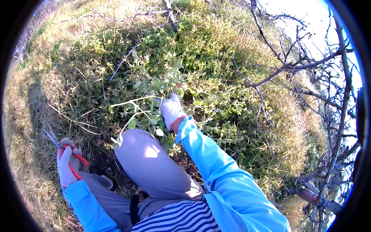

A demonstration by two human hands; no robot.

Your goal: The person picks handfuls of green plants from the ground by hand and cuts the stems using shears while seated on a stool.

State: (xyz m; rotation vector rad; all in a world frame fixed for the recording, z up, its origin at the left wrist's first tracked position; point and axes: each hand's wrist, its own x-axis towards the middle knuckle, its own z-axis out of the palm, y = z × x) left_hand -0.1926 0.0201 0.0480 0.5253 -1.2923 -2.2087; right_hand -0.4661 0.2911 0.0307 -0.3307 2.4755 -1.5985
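Observation:
My left hand (65, 167), in a white knit glove, is at the lower left with its fingers around the red handles of a pair of garden snips (82, 159). Their metal blades point up and left, and look parted. In a like glove with an orange cuff, my right hand (171, 108) is closed around a bunch of leafy green stems (134, 100). Pale bare stem ends stick out of the bunch to the left, above my raised knee (139, 148). My right fingertips are mostly hidden by the back of the hand and the leaves.
Low green plants (226, 101) and dry grass (32, 185) cover the ground around me. Bare tree branches (285, 68) reach in from the right, near my right arm. A thin trunk (171, 14) stands ahead, and a loose twig (123, 62) lies over the plants.

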